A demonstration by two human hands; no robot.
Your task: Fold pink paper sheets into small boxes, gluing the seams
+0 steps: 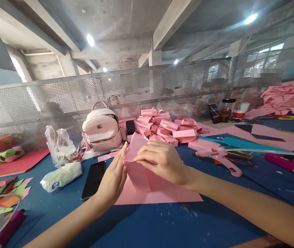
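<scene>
A folded pink paper piece (135,146) is held up between my two hands, over a flat pink sheet (162,193) on the blue table. My left hand (115,174) is upright, its fingers stretched out and pressing against the left edge of the folded piece. My right hand (162,160) pinches the paper's right side between thumb and fingers. A smaller pink strip (139,179) shows just below the folded piece. Part of the paper is hidden behind my right hand.
Pink folded boxes (169,125) are piled behind my hands, near a pink backpack (101,129). A black phone (93,181) lies left of my left hand; a pink glue gun (220,158) with scissors lies to the right. Tissues (61,176) sit further left.
</scene>
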